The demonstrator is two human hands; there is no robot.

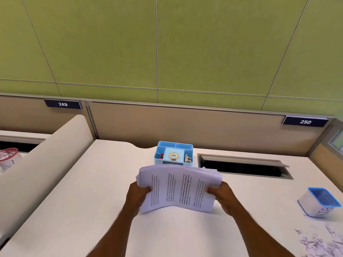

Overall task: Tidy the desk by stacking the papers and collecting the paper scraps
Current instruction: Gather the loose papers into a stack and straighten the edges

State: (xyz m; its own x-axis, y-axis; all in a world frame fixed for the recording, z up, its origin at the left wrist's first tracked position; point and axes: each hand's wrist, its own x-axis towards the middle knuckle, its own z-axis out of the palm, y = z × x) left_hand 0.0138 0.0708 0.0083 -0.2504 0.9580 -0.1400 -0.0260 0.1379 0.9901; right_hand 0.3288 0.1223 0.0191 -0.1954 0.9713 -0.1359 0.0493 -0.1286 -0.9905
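Holding papers (179, 188) at centre, bowed, over the desk (92, 201). Gripping the stack's 9 o'clock edge with left hand (138, 195), thumb pressed on top, fingers hidden beneath; pinching its 3 o'clock edge with right hand (222, 197) the same way. Just past the stack at 12 o'clock, a blue organizer (173, 154) with a tape roll (173, 156) inside. At 1 o'clock, an open cable slot (243, 166). At 3 o'clock, well apart, a blue-rimmed tub (318, 202). At 5 o'clock, scraps (319, 242) scattered on the desk.
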